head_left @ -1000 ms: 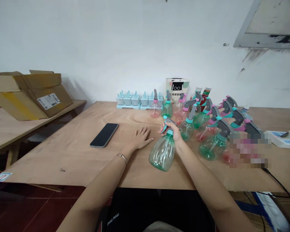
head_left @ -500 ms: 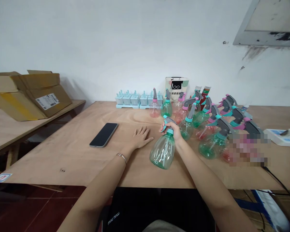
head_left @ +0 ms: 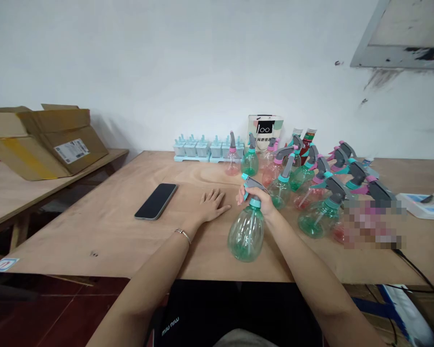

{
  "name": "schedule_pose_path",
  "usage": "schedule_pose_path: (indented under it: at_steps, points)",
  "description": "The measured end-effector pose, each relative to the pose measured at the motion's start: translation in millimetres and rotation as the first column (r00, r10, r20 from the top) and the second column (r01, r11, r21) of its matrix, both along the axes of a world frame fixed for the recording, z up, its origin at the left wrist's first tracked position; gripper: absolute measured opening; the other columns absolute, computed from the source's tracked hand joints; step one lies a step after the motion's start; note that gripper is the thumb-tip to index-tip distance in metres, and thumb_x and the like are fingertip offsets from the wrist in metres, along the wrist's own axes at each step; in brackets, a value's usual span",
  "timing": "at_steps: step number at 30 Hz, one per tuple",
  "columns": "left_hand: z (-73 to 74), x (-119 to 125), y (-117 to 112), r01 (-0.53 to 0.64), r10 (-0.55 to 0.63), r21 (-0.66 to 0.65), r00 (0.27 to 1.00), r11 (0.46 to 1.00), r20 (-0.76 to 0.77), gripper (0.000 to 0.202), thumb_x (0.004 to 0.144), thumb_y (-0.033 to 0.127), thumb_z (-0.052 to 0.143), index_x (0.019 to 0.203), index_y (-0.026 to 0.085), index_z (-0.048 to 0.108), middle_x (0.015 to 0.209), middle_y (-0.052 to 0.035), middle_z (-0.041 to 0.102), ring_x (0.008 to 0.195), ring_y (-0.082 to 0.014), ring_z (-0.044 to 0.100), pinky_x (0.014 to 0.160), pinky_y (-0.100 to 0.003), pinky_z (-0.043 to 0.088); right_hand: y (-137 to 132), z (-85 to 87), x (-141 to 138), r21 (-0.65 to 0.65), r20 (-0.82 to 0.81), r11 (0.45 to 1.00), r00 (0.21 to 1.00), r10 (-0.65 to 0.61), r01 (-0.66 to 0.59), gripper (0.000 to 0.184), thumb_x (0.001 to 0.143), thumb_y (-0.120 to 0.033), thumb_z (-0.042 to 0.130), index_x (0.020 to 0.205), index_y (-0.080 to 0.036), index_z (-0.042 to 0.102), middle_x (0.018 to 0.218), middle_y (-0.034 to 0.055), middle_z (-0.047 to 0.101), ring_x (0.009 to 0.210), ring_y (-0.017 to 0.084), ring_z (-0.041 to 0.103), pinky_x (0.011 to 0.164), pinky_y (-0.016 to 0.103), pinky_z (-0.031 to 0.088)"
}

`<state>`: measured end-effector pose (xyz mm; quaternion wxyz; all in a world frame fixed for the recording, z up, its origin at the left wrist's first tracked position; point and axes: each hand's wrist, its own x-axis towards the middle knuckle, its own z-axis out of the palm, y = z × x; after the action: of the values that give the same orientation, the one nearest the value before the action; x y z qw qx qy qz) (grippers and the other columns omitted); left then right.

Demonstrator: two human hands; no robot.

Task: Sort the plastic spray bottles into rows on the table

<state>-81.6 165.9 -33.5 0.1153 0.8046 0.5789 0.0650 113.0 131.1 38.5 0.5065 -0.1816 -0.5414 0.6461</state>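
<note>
In the head view, my right hand (head_left: 263, 200) is wrapped round the neck and trigger of a green spray bottle (head_left: 246, 236) with a grey and turquoise head. The bottle is nearly upright near the table's front edge; I cannot tell whether its base touches the wood. My left hand (head_left: 211, 207) lies flat on the wooden table (head_left: 112, 241), fingers spread, holding nothing. A black phone (head_left: 156, 201) lies to its left. Just beyond my right hand stands another green spray bottle (head_left: 279, 192).
Several pink and green spray bottles (head_left: 314, 224) crowd the right side. Pale blue popsicle molds (head_left: 191, 148) line the back beside a printed box (head_left: 264, 129). A white power strip (head_left: 427, 206) lies at right. On the left table sits a cardboard box (head_left: 50, 140). A patch at right is pixelated.
The green spray bottle in my right hand has swung more upright, its base shifting slightly right and toward me. My left hand stays where it was.
</note>
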Motion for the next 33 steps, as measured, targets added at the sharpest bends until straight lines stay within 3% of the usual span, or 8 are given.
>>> schedule_pose_path:
  at_steps: [6,10,12,15,18,21,29,33]
  points:
    - [-1.6,0,1,0.003,-0.002,0.017,1.000,1.000,-0.020,0.080,0.092,0.068,0.029,0.155,0.020,0.021,0.163,-0.0105,0.010,0.151,-0.0305,0.004,0.119,-0.055,0.007,-8,8.3,2,0.066,0.038,0.998,0.999,-0.008,0.005,0.028,0.067,-0.047,0.069,0.076,-0.021,0.064,0.079,0.0066,0.073,0.100,0.029,0.069,0.090,0.044,0.053]
    - [-6.1,-1,2,0.002,-0.002,0.033,1.000,0.999,0.009,0.080,0.092,0.068,0.031,0.155,0.020,0.023,0.163,-0.0104,0.011,0.151,-0.0305,0.005,0.119,-0.055,0.005,-13,13.8,13,0.141,0.119,0.975,0.975,-0.186,0.169,0.037,0.072,-0.050,0.071,0.096,-0.022,0.069,0.086,0.0050,0.074,0.089,0.024,0.071,0.084,0.041,0.055]
    - [-7.8,-2,3,0.001,-0.002,0.036,1.000,0.999,0.027,0.079,0.092,0.069,0.031,0.154,0.021,0.025,0.163,-0.0106,0.013,0.151,-0.0307,0.006,0.119,-0.055,0.005,-18,15.3,24,0.194,0.178,0.912,0.901,-0.395,0.361,0.036,0.072,-0.049,0.073,0.097,-0.022,0.070,0.082,0.0029,0.074,0.077,0.021,0.070,0.075,0.037,0.056]
    - [-9.2,-3,3,0.007,-0.009,0.039,0.999,0.999,0.050,0.079,0.092,0.069,0.032,0.154,0.020,0.027,0.163,-0.0110,0.014,0.151,-0.0305,0.006,0.119,-0.055,0.006,-29,14.0,45,0.295,0.251,0.715,0.671,-0.698,0.634,0.031,0.068,-0.047,0.078,0.081,-0.020,0.073,0.066,0.0000,0.069,0.062,0.018,0.066,0.062,0.033,0.054]
    - [-10.5,-3,4,0.009,-0.013,0.050,0.997,0.999,0.079,0.080,0.090,0.070,0.034,0.153,0.020,0.029,0.162,-0.0115,0.014,0.151,-0.0314,0.006,0.119,-0.056,0.006,-42,9.4,67,0.353,0.222,0.549,0.502,-0.836,0.758,0.031,0.066,-0.046,0.080,0.076,-0.017,0.073,0.062,0.0004,0.068,0.059,0.018,0.065,0.058,0.031,0.051]
    - [-12.5,-4,5,0.015,-0.021,0.062,0.994,0.998,0.103,0.081,0.089,0.072,0.034,0.152,0.020,0.031,0.162,-0.0117,0.015,0.151,-0.0322,0.008,0.119,-0.057,0.006,-49,4.3,82,0.371,0.194,0.421,0.375,-0.907,0.827,0.033,0.064,-0.045,0.081,0.079,-0.016,0.074,0.062,0.0002,0.067,0.059,0.019,0.065,0.057,0.030,0.050]
    - [-13.0,-6,6,0.018,-0.026,0.075,0.994,0.997,0.104,0.080,0.089,0.072,0.033,0.152,0.022,0.032,0.162,-0.0110,0.017,0.151,-0.0321,0.009,0.119,-0.057,0.007,-45,4.9,92,0.472,0.158,0.295,0.249,-0.955,0.831,0.032,0.066,-0.042,0.078,0.086,-0.018,0.073,0.071,0.0014,0.070,0.062,0.017,0.065,0.057,0.028,0.051]
    - [-11.7,-5,5,0.019,-0.024,0.058,0.995,0.998,0.096,0.079,0.090,0.070,0.033,0.152,0.020,0.031,0.162,-0.0111,0.015,0.151,-0.0311,0.007,0.119,-0.056,0.006,-47,4.9,98,0.510,0.124,0.282,0.255,-0.959,0.813,0.045,0.064,-0.040,0.079,0.103,-0.019,0.069,0.079,0.0033,0.073,0.067,0.019,0.068,0.060,0.031,0.055]
